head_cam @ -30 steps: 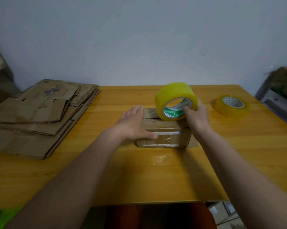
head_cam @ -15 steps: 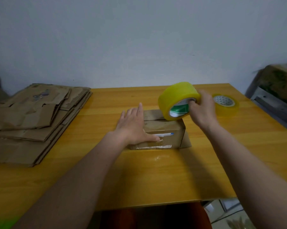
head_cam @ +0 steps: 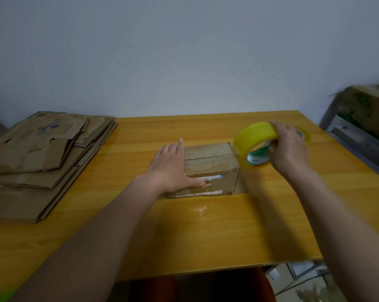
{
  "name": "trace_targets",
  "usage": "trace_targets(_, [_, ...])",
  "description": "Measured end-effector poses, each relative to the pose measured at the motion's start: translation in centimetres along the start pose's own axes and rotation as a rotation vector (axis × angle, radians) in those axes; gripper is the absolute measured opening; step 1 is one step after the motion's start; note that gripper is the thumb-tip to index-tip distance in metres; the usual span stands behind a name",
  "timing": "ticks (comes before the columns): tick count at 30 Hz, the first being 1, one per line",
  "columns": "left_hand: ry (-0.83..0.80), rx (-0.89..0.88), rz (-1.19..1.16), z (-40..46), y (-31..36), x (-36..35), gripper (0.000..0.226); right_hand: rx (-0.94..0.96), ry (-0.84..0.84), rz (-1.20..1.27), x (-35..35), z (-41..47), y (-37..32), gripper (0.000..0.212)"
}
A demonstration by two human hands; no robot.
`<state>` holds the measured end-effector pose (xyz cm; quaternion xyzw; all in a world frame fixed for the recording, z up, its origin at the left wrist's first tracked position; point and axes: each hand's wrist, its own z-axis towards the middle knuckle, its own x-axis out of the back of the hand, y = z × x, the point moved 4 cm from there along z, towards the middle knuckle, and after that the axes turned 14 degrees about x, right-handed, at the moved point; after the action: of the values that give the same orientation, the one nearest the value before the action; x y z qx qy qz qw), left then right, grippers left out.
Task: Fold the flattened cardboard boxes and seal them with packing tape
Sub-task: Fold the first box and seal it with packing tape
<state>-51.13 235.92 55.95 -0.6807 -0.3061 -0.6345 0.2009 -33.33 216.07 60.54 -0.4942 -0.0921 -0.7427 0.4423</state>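
A small folded cardboard box (head_cam: 212, 164) stands in the middle of the wooden table (head_cam: 206, 232). My left hand (head_cam: 173, 168) lies flat on its left part, fingers straight, thumb stretched along the front top edge. My right hand (head_cam: 288, 147) grips a yellow roll of packing tape (head_cam: 255, 140) just past the box's right edge, held a little above the table. A loose flap lies on the table at the box's right foot.
A stack of flattened cardboard boxes (head_cam: 42, 162) fills the table's left side. A second tape roll (head_cam: 304, 134) lies behind my right hand, mostly hidden. A metal rack with a cardboard box (head_cam: 362, 118) stands off the table's right edge. The wall is close behind.
My right hand has carried the tape roll from over the box's top to past its right edge. My left hand has stayed pressed on the box.
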Motion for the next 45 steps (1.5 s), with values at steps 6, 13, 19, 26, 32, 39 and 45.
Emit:
trace_targets(6, [0.013,0.011,0.008,0.2,-0.2,-0.3,0.137,-0.011,-0.009,0.012,-1.7,-0.2,0.7,0.051])
trace_targets(13, [0.1,-0.202,0.191,-0.2,0.8,0.2,0.083,-0.058,-0.098,0.019,-2.8,-1.9,1.0,0.034])
trace_targets(19, [0.033,-0.116,0.073,-1.0,2.7,-0.2,0.091,0.005,-0.426,0.645,-3.1,-3.0,-1.4,0.033])
trace_targets(26, [0.085,-0.14,0.01,0.6,0.1,0.7,0.072,-0.099,-0.643,1.189,-3.8,-4.7,-6.0,0.057])
trace_targets(32, [0.017,-0.137,0.0,2.1,-1.5,0.8,0.07,-0.205,-0.781,1.248,-5.5,-5.7,-8.2,0.041])
trace_targets(39, [-0.114,-0.14,-0.38,3.4,-1.5,1.0,0.055,-0.337,-0.869,1.29,-6.7,-6.9,-8.0,0.05])
trace_targets(45, [0.107,-0.057,-0.585,3.1,-1.3,-0.8,0.089,-0.313,-0.723,1.098,-6.9,-4.7,-5.9,0.047])
